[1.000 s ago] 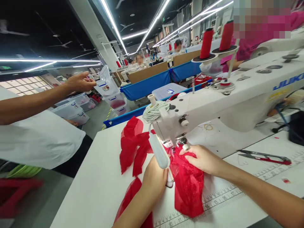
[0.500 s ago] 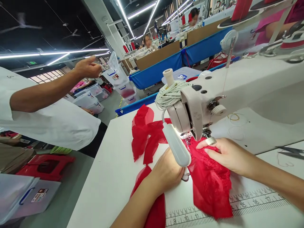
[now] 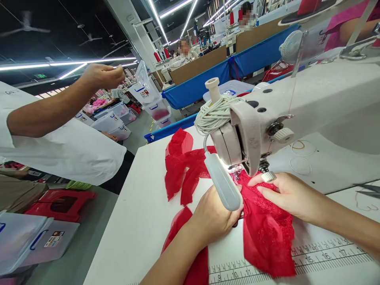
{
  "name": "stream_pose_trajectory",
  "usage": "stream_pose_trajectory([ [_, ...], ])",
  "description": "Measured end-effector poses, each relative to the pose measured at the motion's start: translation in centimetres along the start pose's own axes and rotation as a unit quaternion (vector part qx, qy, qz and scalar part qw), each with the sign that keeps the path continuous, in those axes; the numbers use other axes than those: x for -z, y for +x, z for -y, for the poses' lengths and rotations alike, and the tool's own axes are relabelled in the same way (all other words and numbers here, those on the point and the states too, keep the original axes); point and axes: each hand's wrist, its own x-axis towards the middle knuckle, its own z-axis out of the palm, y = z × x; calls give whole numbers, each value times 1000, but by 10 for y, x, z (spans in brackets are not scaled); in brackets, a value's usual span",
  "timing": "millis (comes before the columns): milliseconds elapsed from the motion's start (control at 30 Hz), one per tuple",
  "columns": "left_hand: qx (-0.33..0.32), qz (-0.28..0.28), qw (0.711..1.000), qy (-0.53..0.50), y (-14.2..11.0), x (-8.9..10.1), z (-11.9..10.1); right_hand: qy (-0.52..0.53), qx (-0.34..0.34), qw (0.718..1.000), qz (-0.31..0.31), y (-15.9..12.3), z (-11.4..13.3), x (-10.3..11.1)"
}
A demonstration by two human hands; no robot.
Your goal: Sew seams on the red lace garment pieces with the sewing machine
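Red lace cloth [image 3: 267, 241] at the sewing machine's [image 3: 329, 101] foot
On the bench [image 3: 130, 213], the right hand's [image 3: 292, 196] grip pinches it; the left hand's [image 3: 212, 217], partly behind the lamp [image 3: 224, 184], I cannot tell.

One white sewing machine [image 3: 323, 99], coil of pale cord [image 3: 218, 113] on top, grey lamp [image 3: 224, 184] at its head. One red lace cloth [image 3: 267, 233] below: right hand [image 3: 289, 194] on it, left hand [image 3: 212, 217] beside its left edge, partly behind the lamp. More red cloth [image 3: 178, 158], left on the white table [image 3: 118, 229]. One person [image 3: 65, 150] at far left, white shirt, forearm raised.
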Motion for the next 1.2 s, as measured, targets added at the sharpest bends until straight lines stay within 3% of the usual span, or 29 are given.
stream_pose_trajectory([
  [367, -31, 1, 996, 79, -4, 0, -1, -35, 25, 998, -47, -2, -10, -7],
  [767, -29, 14, 993, 116, -8, -1, -5, -80, 44, 994, -56, -1, -13, -7],
  [1200, -27, 38, 994, 103, -8, 4, -2, -62, 43, 995, -62, -3, -11, -8],
])
